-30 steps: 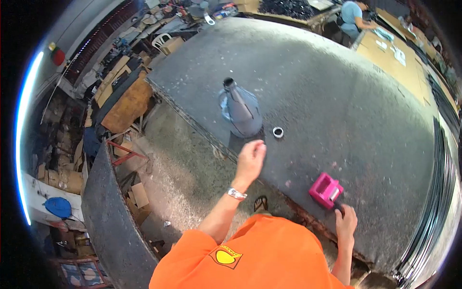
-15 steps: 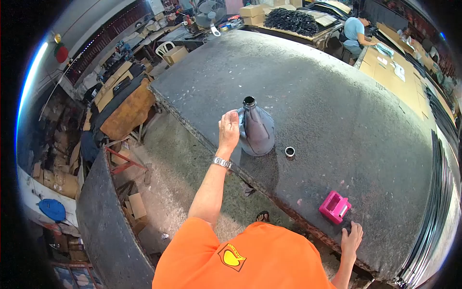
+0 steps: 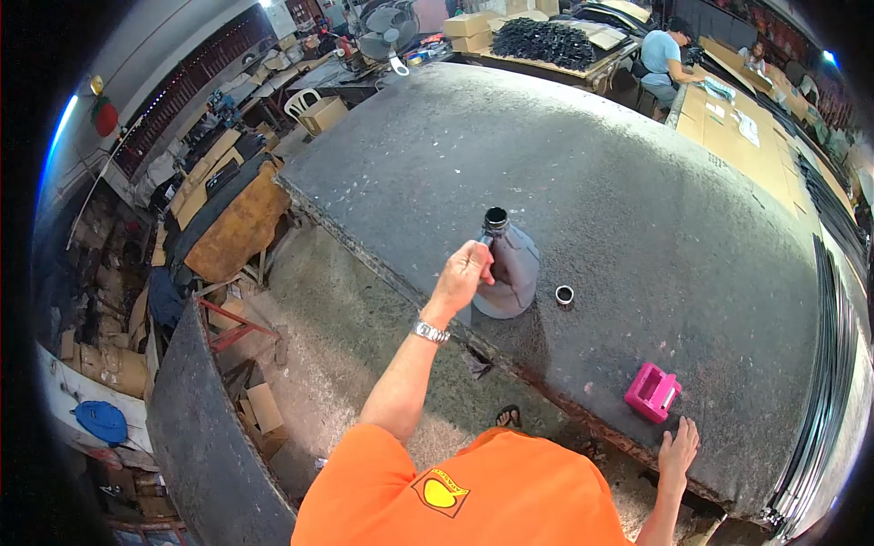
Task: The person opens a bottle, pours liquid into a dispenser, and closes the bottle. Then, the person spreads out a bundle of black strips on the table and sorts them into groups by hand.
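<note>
A translucent plastic jug [image 3: 512,278] with dark stains stands upright on the dark table, its mouth uncapped and black around the rim. My left hand [image 3: 466,273], wearing a metal watch, is closed around the jug's handle on its left side. Just right of the jug lies a small white-rimmed cap [image 3: 564,295] with a dark inside. My right hand [image 3: 678,446] rests at the table's near edge, fingers apart and holding nothing. Close beyond its fingertips sits a bright pink plastic holder [image 3: 651,393], which it does not appear to grip.
The big dark table [image 3: 410,182] has a rough near edge. Long black strips [image 3: 819,382] lie along its right side. A person in a light blue shirt [image 3: 662,59] sits at a cardboard-covered table [image 3: 746,155]. A fan [image 3: 390,32] stands at the back.
My left hand has gone from fingers raised beside the jug to wrapped around its handle. The jug has shifted slightly toward me. My right hand stays near the pink holder.
</note>
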A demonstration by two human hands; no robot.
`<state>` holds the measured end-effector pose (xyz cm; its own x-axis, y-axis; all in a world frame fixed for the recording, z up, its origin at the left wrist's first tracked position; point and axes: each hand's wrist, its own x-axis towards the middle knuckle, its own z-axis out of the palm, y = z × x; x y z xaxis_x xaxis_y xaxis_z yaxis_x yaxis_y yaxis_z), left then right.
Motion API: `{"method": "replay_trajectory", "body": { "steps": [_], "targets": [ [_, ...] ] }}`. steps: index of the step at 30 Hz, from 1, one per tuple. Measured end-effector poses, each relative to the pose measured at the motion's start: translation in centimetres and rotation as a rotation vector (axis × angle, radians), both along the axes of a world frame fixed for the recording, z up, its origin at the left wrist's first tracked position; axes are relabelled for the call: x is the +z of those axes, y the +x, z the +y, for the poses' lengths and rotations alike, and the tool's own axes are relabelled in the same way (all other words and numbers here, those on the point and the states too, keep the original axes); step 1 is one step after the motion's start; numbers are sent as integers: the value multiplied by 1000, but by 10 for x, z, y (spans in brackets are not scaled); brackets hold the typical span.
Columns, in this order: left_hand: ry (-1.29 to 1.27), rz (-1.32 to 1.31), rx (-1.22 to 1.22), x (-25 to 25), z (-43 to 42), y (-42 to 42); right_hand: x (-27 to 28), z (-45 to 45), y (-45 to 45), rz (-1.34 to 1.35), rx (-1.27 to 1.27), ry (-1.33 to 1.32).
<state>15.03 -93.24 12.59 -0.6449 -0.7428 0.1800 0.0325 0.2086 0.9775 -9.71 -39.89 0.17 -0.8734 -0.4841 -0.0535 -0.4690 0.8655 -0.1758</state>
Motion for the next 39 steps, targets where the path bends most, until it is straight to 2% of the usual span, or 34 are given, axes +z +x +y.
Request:
{"method": "replay_trajectory", "body": {
  "steps": [6, 8, 9, 11, 13, 17, 21, 24, 25, 35, 39],
  "targets": [
    [89, 72, 87, -4, 27, -11, -14, 10, -16, 13, 43, -29],
    [28, 86, 119, -2, 32, -14, 5, -2, -15, -6, 59, -143],
    [-30, 35, 150, 14, 42, -15, 4, -5, -17, 23, 76, -177],
    [55, 80, 136, 23, 57, -17, 32, -19, -14, -38, 70, -220],
    [138, 159, 152, 36, 83, -17, 34, -20, -20, -26, 131, -272],
    [265, 101, 189, 59, 131, 8, 20, -23, -38, -72, 227, -286],
    [276, -34, 291, 72, 195, 20, 15, -31, -50, -109, 357, -347],
    [345, -81, 334, 60, 238, 29, 15, -38, -59, -171, 432, -282],
    [358, -99, 321, 52, 249, 34, 7, -40, -62, -133, 471, -358],
    [390, -418, 111, -13, 338, 22, 9, -29, -60, -144, 615, -375],
    [164, -602, 12, -29, 356, 6, 12, -17, -52, -191, 659, -403]
  ]
}}
